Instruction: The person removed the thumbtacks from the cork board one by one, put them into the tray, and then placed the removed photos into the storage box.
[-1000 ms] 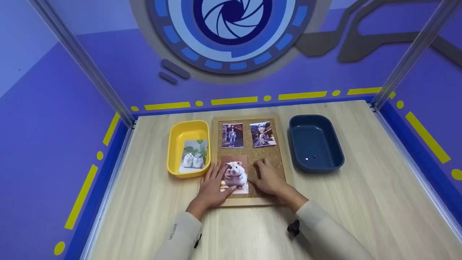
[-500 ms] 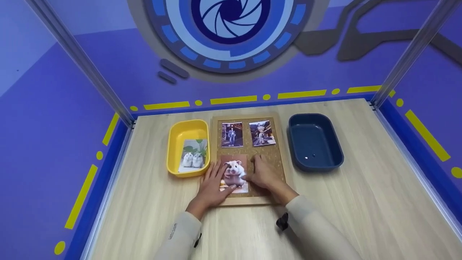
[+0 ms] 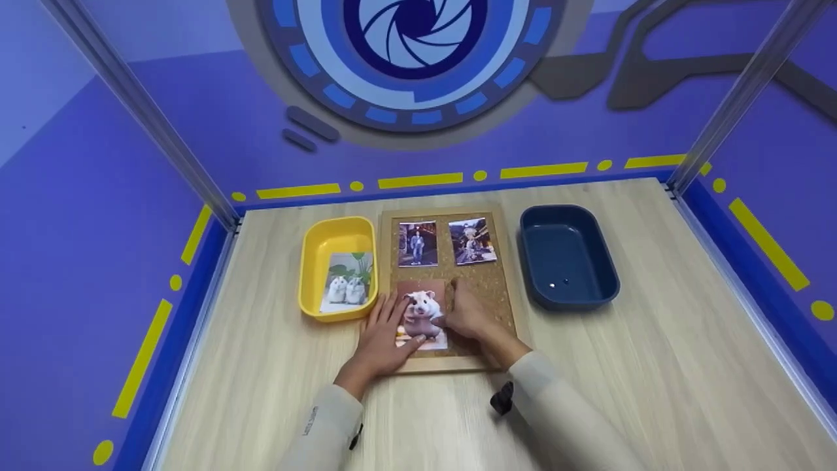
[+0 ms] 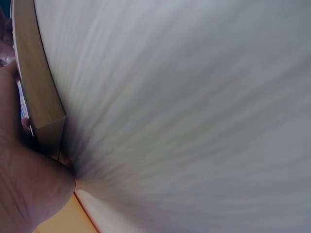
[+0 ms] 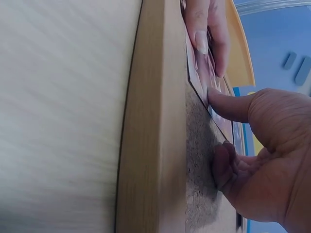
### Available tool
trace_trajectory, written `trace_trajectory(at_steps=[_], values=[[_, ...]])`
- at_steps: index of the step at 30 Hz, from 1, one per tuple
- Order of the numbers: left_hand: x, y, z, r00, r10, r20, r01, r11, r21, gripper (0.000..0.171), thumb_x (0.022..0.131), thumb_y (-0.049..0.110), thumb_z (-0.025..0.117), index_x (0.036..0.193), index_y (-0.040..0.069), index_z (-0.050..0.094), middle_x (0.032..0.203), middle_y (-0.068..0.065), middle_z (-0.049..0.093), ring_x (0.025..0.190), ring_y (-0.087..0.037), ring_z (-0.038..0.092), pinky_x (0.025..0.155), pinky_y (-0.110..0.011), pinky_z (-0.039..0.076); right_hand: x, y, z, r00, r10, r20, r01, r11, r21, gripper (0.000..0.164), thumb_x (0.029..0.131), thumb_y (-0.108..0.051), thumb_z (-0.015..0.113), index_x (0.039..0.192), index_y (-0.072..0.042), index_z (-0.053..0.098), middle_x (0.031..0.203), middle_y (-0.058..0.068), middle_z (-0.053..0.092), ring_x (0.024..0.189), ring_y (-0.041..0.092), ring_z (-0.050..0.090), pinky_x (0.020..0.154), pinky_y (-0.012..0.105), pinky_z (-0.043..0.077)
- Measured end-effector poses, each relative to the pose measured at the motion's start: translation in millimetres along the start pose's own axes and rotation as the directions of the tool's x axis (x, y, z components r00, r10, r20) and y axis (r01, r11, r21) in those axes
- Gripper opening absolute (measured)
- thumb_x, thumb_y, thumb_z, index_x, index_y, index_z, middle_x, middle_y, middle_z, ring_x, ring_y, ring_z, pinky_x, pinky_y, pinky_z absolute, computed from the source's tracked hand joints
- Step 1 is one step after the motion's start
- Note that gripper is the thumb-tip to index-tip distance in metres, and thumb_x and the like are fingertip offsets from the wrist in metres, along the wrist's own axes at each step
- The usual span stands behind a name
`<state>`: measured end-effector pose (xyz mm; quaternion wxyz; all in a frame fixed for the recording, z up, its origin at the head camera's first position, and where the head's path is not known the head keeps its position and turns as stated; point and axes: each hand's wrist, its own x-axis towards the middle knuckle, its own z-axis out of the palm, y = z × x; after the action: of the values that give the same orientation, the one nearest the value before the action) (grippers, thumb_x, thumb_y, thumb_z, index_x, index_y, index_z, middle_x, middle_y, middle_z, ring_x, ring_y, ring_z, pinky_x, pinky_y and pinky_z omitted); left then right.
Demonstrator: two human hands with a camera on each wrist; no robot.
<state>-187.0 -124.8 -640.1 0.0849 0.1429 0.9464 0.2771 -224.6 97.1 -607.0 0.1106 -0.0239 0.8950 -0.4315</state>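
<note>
A hamster photo [image 3: 425,320] lies on the lower left of a wood-framed corkboard [image 3: 490,288]. My left hand [image 3: 382,337] rests over its left side with fingers spread and the thumb along the bottom edge. My right hand [image 3: 474,314] is at the photo's right edge. In the right wrist view, its straight thumb [image 5: 228,104] presses near that edge, while the other fingers bend loosely against the cork, apart from the thumb. The left wrist view shows the heel of my left hand [image 4: 29,189] beside the frame corner [image 4: 46,116].
Two photos of people, one on the left [image 3: 417,243] and one on the right [image 3: 472,242], are on the board's upper half. Left of it stands a yellow tray [image 3: 306,268] holding a photo of two hamsters [image 3: 348,281]. A dark blue tray [image 3: 562,242] with small shiny bits is at right.
My right hand has shifted left, its thumb coming onto the hamster photo's right edge. My left hand has stayed in place on the photo.
</note>
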Motion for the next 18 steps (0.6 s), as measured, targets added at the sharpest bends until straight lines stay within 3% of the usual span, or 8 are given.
trace_trajectory(at_steps=[3, 8, 13, 18], values=[[-0.9, 1.4, -1.7, 1.0, 0.001, -0.005, -0.001, 1.0, -0.004, 0.087, 0.099, 0.058, 0.064, 0.17, 0.02, 0.03, 0.182, -0.008, 0.017, 0.168, -0.041, 0.009, 0.126, -0.081, 0.016, 1.1, -0.8, 0.3, 1.0, 0.019, -0.014, -0.019, 1.0, 0.003, 0.092, 0.077, -0.015, 0.095, 0.149, 0.009, 0.043, 0.143, 0.034, 0.06, 0.134, 0.047, 0.061, 0.12, 0.056, 0.048], [-1.1, 2.1, -2.6, 1.0, -0.012, -0.003, 0.012, 1.0, 0.013, 0.088, 0.099, 0.059, 0.063, 0.17, 0.021, 0.028, 0.183, -0.007, 0.015, 0.169, -0.04, 0.009, 0.126, -0.08, 0.017, 5.0, -2.9, 0.6, 0.999, 0.034, -0.026, -0.035, 0.999, -0.024, 0.071, 0.077, -0.017, 0.094, 0.132, 0.002, 0.054, 0.111, 0.02, 0.069, 0.106, 0.035, 0.067, 0.102, 0.053, 0.057], [-0.9, 1.8, -2.3, 1.0, -0.016, 0.005, 0.016, 1.0, 0.023, 0.088, 0.1, 0.061, 0.062, 0.171, 0.022, 0.027, 0.183, -0.005, 0.012, 0.169, -0.039, 0.007, 0.128, -0.079, 0.016, 6.5, -3.8, 1.3, 0.998, -0.002, -0.06, -0.002, 0.998, -0.067, 0.055, 0.079, -0.017, 0.091, 0.119, 0.002, 0.059, 0.105, 0.019, 0.071, 0.102, 0.036, 0.067, 0.098, 0.053, 0.058], [-0.3, 1.5, -0.9, 1.0, -0.001, 0.002, 0.001, 1.0, 0.02, 0.089, 0.099, 0.06, 0.063, 0.171, 0.021, 0.028, 0.183, -0.007, 0.012, 0.169, -0.04, 0.008, 0.128, -0.079, 0.016, 6.4, -2.4, 2.1, 0.996, -0.012, -0.088, 0.008, 0.999, -0.046, 0.045, 0.081, -0.011, 0.087, 0.116, 0.004, 0.062, 0.103, 0.017, 0.072, 0.097, 0.032, 0.067, 0.094, 0.052, 0.059]])
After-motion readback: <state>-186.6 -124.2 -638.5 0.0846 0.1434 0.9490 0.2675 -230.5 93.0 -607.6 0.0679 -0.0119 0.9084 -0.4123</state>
